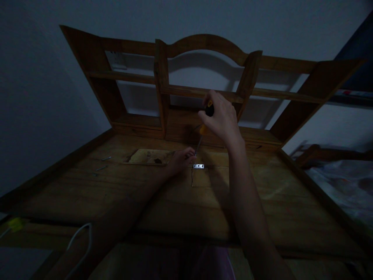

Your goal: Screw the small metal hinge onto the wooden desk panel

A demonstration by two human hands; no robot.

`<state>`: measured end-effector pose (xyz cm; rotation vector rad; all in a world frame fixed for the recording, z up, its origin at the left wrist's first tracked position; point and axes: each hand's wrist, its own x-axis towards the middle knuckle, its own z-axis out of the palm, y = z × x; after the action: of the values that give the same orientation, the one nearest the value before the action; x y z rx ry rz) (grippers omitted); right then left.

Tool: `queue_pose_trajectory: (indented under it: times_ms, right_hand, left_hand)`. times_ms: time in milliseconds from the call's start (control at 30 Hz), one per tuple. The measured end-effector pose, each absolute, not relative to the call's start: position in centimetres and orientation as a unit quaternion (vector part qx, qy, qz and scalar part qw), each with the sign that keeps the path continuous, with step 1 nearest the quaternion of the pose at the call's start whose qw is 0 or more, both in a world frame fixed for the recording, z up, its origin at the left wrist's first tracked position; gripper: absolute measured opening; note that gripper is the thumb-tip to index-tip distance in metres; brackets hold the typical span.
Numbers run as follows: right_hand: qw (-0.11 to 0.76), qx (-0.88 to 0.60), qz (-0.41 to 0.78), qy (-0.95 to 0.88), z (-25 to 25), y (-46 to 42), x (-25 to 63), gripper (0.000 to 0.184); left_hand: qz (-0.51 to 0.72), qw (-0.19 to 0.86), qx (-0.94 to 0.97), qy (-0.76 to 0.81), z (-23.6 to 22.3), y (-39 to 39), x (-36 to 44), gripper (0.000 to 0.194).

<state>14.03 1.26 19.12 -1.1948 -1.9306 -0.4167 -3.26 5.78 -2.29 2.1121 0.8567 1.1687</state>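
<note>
My right hand (220, 114) is wrapped round the black and yellow handle of a screwdriver (203, 129), which slants down to the left over the desk. Close to the screwdriver's tip, the fingers of my left hand (185, 156) are drawn together above the wood. Whatever they pinch is too small and dark to make out. Just right of those fingertips, a small shiny metal hinge (198, 166) with several holes lies by the edge of a thin wooden board (145, 156). Below it is a pale wooden piece (201, 178).
Several small metal pieces, perhaps screws (101, 168), lie on the left of the wooden desk (276, 194). A wooden shelf unit (204, 42) rises along the desk's back. A white cable (89, 237) loops at the front left near my left arm. The room is dim.
</note>
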Motion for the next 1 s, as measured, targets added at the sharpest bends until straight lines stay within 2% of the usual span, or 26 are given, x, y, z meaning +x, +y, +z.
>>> queue_pose_trajectory:
  times_ms: [567,1000]
  right_hand:
    - [0.407,-0.473,-0.159,-0.765,19.1,1.4,14.1,0.024]
    - [0.402,-0.479,-0.151,-0.766,19.3,1.1,14.0,0.027]
  left_hand:
    - [0.437,0.268,0.791,0.335,-1.2,4.8,-3.2,0.018]
    - [0.44,0.286,0.778,0.346,-1.3,5.0,-3.3,0.026]
